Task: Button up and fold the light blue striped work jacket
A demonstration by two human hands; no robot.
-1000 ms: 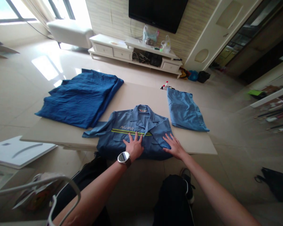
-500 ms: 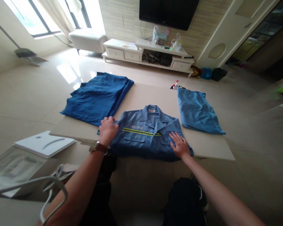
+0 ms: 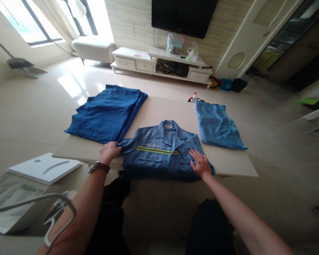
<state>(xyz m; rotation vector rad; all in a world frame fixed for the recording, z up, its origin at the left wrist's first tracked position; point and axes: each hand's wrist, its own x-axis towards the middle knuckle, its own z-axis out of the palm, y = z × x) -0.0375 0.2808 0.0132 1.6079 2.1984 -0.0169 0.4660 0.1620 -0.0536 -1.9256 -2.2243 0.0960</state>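
Observation:
A blue work jacket with a yellow-green stripe and chest lettering lies front side up on the pale table, its lower part hanging over the near edge. My left hand is closed on the jacket's sleeve and holds it out to the left; a watch is on that wrist. Flat on the other side of the jacket's chest rests my right hand, fingers spread. Dark blue folded cloth lies at the table's left, and a lighter blue folded garment at its right.
A white box stands left of the table, near a grey cable. Bottles with red caps show past the far edge. A TV cabinet and a white bench stand farther back.
My left hand has moved left and slightly down, drawing the jacket's sleeve outward. My right hand stays on the chest. The whole view has shifted slightly.

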